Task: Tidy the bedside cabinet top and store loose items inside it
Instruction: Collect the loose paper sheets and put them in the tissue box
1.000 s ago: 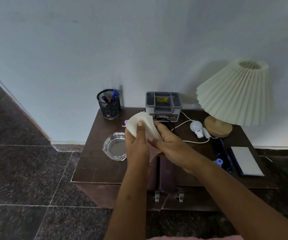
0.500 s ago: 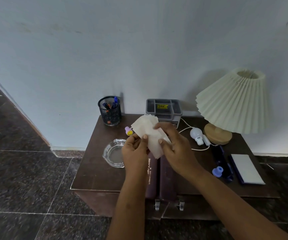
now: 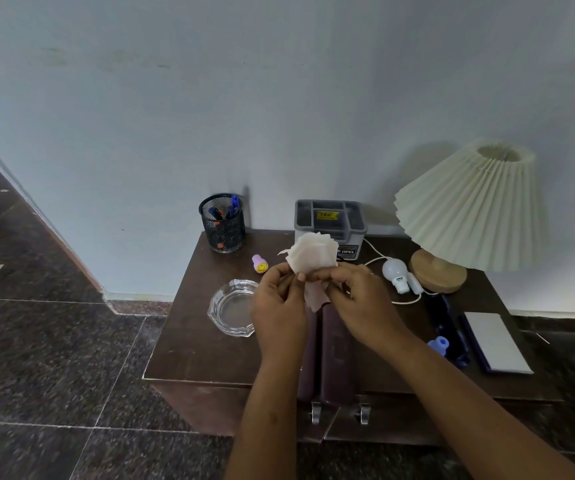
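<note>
Bedside cabinet top (image 3: 189, 344) (dark wood, pale wall (image 3: 279, 98) behind) bears an ashtray (image 3: 232, 308); left hand (image 3: 279, 306) and right hand (image 3: 365, 303) pinch paper (image 3: 312, 252).

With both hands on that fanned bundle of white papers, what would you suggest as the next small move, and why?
Probably ease the papers square into one neat stack. The left hand and right hand both pinch them at the lower edge, above the cabinet top, and the sheets splay like a fan. Squared up, they should store more easily.
</note>
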Motion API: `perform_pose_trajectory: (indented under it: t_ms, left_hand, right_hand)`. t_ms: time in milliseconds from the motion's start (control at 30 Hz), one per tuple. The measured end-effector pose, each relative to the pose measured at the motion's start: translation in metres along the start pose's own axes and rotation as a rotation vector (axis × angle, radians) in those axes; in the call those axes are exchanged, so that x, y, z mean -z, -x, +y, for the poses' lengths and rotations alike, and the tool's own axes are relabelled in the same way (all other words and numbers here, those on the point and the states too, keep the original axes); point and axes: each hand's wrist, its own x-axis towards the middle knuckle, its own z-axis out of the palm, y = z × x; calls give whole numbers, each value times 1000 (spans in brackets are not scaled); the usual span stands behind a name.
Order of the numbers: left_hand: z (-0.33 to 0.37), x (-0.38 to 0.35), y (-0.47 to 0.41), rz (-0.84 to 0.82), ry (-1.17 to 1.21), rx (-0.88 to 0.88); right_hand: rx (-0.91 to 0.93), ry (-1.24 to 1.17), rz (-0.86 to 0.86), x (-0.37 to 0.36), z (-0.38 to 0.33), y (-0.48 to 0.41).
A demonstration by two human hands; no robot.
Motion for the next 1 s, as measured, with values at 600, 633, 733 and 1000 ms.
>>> perform_pose_trajectory:
  t_ms: [600,633,733,1000]
  left_hand:
    - [-2,-10,4,-119,-65,-44]
    - [-4,-10,4,-132,-104,-38]
    - [-11,-14,4,-140,-214,14]
    - [-14,-17,3,-177,-274,133]
  right_hand:
    - [-144,-130,96,10,15,-25]
    - [-148,-139,129,13,19,-33]
    - [-154,-130,201,19,36,-62]
    - [-89,81,158,21,68,-128]
